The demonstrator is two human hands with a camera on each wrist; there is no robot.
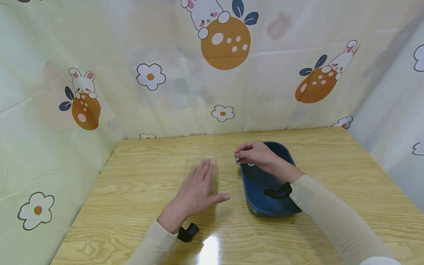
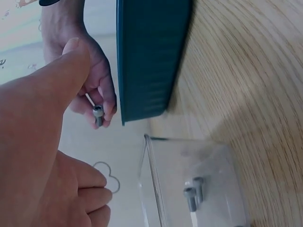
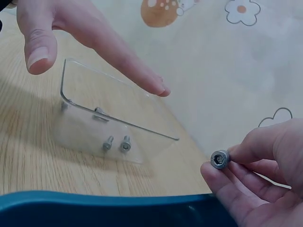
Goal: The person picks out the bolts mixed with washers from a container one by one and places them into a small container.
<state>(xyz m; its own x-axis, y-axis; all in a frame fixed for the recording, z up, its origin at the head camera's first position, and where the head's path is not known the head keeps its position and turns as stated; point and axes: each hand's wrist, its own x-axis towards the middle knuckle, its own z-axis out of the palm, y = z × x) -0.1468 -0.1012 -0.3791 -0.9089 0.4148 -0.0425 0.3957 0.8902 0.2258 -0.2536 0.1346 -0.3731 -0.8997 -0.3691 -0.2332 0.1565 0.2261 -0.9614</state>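
Note:
My right hand (image 1: pixel 260 156) pinches a socket head screw (image 3: pixel 219 160) between thumb and fingertips, above the far left edge of a dark blue bin (image 1: pixel 269 212). The screw's hex recess faces the right wrist camera. To the left stands a clear plastic box (image 1: pixel 213 180) on the table. My left hand (image 1: pixel 198 186) is over that box with its fingers straight and its thumb spread toward the bin. Inside the box lie several more screws (image 3: pixel 125 144), seen through its wall.
The wooden table (image 1: pixel 139 202) carries the box and the bin side by side. A printed cloth (image 1: pixel 185 99) hangs behind the table and along both sides. Black wrist cameras (image 1: pixel 188 232) sit on both wrists, the right one over the bin.

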